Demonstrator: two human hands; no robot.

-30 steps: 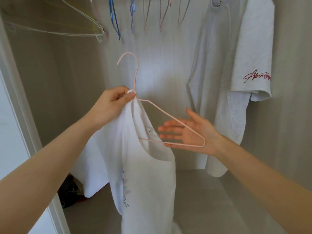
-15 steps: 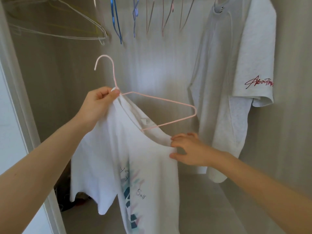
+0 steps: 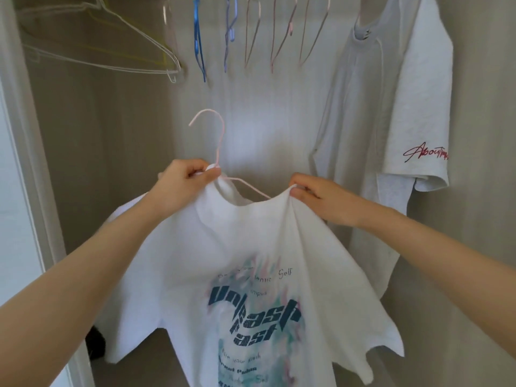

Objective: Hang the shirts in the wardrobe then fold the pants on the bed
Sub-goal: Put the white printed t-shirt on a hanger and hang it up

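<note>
**Shirt half-seated on its hanger, held up inside the wardrobe**

From my feed, the wardrobe (image 3: 125, 135) is edged on the left by a pale door frame (image 3: 25, 163), and my left forearm runs in just beside it. On the right a grey shirt (image 3: 391, 121) hangs full length, its near edge just behind my right hand (image 3: 321, 199). Overhead, white wire hangers (image 3: 134, 48), blue hangers (image 3: 198, 43) and pink hangers (image 3: 279, 37) dangle in a row. Bare back wall shows below their tips, and the hook of the pink hanger (image 3: 220, 141) stands upright there, apart from all of them.

Both arms reach forward and up. My left hand (image 3: 185, 181) pinches the pink hanger's neck together with the collar. My right hand pinches the shoulder fabric of the white printed shirt (image 3: 237, 247) at the hanger's right arm. The shirt drapes between and below the hands, print facing me, with its hem out of frame.

Its big dark-blue letters seem to read "Unleash". The smaller lines blur, apart from "Self". The grey shirt's sleeve carries red script beginning "About".
</note>
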